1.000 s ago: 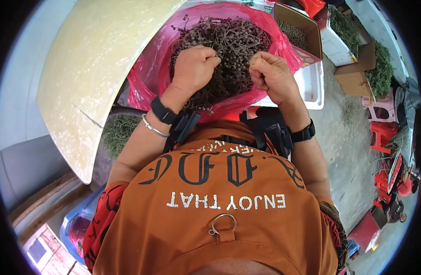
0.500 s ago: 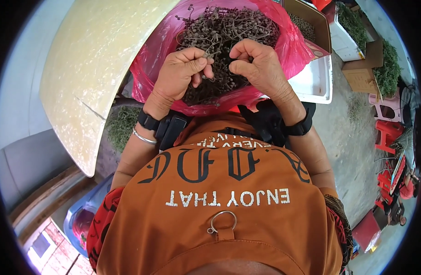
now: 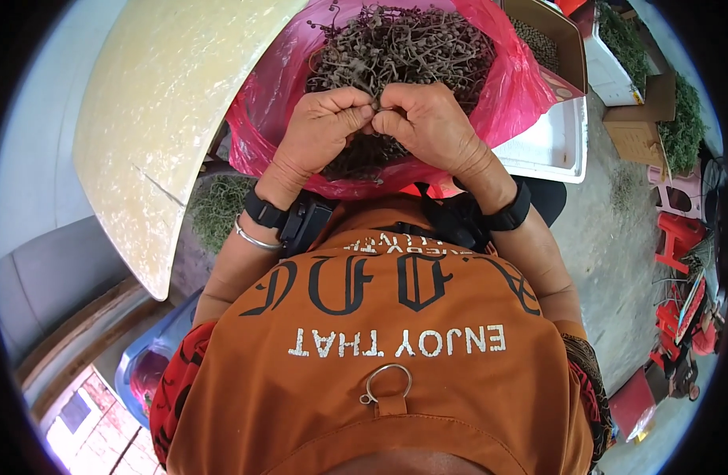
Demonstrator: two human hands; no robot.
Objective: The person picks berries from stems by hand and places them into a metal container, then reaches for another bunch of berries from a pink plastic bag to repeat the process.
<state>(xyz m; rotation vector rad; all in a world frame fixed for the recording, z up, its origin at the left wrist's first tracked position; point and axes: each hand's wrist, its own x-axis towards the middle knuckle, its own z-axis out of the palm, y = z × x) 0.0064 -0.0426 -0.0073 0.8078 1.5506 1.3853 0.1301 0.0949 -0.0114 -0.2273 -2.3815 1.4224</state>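
The left hand (image 3: 320,131) pinches a small, thin grey sprig (image 3: 375,104), mostly hidden, above a tangled grey-brown heap of round-headed stems (image 3: 404,49) in a translucent pink plastic bag (image 3: 516,95); the right hand (image 3: 427,125) meets it, fingertips narrowed, hold unclear. An uneven tug could snap the sprig; wrist pressure could fold the bag's rim inward.

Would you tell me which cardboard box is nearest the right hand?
The box beside the pink bag, holding small round pieces; the other box stands farther right.

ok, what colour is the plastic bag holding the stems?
Bright pink, partly see-through bag; head view shows it.
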